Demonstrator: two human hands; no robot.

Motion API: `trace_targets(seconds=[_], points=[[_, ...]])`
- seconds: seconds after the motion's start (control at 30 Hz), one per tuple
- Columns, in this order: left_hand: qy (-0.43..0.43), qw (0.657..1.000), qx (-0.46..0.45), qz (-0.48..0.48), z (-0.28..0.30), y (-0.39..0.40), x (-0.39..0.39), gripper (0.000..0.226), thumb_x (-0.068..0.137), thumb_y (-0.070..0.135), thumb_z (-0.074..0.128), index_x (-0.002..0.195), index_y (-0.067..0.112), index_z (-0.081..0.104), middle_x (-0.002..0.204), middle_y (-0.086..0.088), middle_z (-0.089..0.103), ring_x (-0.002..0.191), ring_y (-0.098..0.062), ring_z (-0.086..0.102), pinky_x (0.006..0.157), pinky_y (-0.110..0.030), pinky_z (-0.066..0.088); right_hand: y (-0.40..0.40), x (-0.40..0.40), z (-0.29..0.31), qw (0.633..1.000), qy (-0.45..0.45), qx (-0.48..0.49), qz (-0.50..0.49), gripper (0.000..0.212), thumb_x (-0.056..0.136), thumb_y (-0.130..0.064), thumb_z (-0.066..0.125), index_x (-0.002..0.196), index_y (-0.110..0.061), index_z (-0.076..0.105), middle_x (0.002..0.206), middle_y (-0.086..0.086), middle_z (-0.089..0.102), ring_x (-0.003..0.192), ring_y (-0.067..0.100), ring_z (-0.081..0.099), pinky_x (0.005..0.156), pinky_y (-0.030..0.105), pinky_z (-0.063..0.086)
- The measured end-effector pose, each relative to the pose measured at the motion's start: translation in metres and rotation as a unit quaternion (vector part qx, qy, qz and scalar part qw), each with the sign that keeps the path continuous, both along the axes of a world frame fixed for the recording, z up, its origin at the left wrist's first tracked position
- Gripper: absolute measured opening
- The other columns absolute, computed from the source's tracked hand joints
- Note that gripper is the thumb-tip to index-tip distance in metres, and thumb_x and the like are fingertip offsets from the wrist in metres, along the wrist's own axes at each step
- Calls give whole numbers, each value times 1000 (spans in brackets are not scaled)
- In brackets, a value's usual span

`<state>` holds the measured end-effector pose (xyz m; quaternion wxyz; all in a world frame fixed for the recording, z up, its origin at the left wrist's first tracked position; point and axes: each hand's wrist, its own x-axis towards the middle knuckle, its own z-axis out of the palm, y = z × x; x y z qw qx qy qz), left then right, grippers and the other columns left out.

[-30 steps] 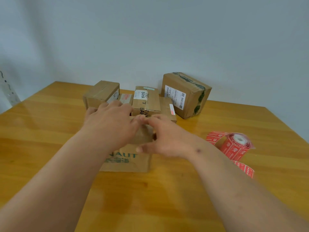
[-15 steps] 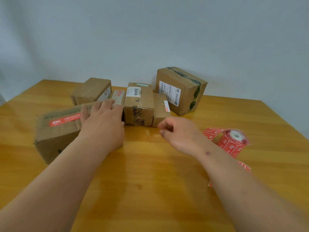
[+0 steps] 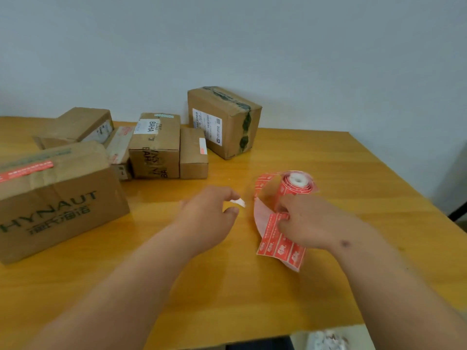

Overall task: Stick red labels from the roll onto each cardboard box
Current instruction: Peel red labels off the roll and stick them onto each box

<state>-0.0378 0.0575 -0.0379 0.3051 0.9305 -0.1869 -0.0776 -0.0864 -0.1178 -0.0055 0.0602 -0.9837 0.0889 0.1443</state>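
A roll of red labels (image 3: 297,184) stands on the wooden table (image 3: 227,286), right of centre. Its loose strip (image 3: 278,246) trails toward me. My right hand (image 3: 313,223) grips that strip just below the roll. My left hand (image 3: 209,215) hovers left of the roll and pinches a small white paper scrap (image 3: 238,202). The big HYNAUT box (image 3: 58,200) at the left carries a long red label (image 3: 27,170) on top. Behind stand a plain box (image 3: 75,125), a flat box (image 3: 118,147), the BAHA box (image 3: 156,145), a small box (image 3: 193,155) and a large taped box (image 3: 227,120).
The boxes crowd the back left of the table; the wall is close behind them. The table's front edge (image 3: 252,335) lies near me, with something white and blurred (image 3: 326,339) below it. A dark object (image 3: 458,213) stands past the right edge.
My left hand left the HYNAUT box, which now rests at the left. Both hands moved right to the roll. My right hand took hold of the label strip.
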Motion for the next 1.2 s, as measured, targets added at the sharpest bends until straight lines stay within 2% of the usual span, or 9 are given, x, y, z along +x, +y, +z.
trace_targets(seconds=[0.1,0.2,0.3,0.47,0.57,0.67,0.8,1.07,1.2], points=[[53,996,-66,-9,-11,-11,-8,26,96,28,55,121,33,61,121,14,61,111,-9,55,101,-35,44,-9,-5,-8,998,-30,53,-4,29,91,-15,46,118,-23,52,113,-1,60,100,19,59,78,30,50],[74,989,-123,-17,-11,-16,-13,26,96,25,57,121,28,61,111,14,61,100,-4,56,84,-22,44,-13,-7,-8,981,-81,178,3,28,91,-8,50,105,-31,54,94,-13,59,86,6,59,66,20,45],[103,981,-163,-32,-5,-18,-14,27,97,32,56,124,32,58,111,17,60,97,1,56,72,-14,44,-12,-8,-3,959,-95,266,38,23,92,-10,58,103,-30,56,93,-9,65,84,6,64,72,28,54],[133,972,-194,-30,6,-13,-12,10,93,32,61,94,24,66,88,8,72,80,-3,69,68,-19,54,-9,-5,7,929,-92,353,63,19,90,-14,64,101,-29,58,90,-5,71,79,8,70,69,28,58],[135,969,-204,-12,13,-10,-8,15,92,31,64,85,18,65,77,8,73,72,0,69,62,-13,51,-10,1,9,928,-97,354,60,15,89,-19,67,100,-27,61,89,-7,72,77,4,70,63,22,55],[139,970,-199,-9,20,-9,-6,18,92,33,62,86,16,65,76,8,72,71,-1,69,59,-11,48,-9,6,10,939,-105,323,60,5,90,-29,65,94,-26,65,87,-9,71,74,0,68,56,14,48],[138,972,-188,-13,27,-6,-2,20,93,35,60,84,18,65,78,4,72,74,-7,70,61,-14,45,-5,12,12,948,-114,288,78,10,91,-34,64,86,-25,64,90,-9,69,76,3,68,60,19,51],[119,980,-154,-30,30,-4,2,23,93,36,59,81,18,63,73,5,70,64,-2,67,52,-10,45,1,17,17,953,-105,270,90,15,89,-39,64,80,-29,59,88,-10,67,73,-2,66,56,13,45],[103,980,-169,-22,29,-4,3,22,95,35,58,81,18,64,74,4,70,64,-5,68,53,-13,46,1,18,19,951,-101,280,80,17,85,-36,70,84,-20,64,88,-7,70,75,4,69,65,24,55]])
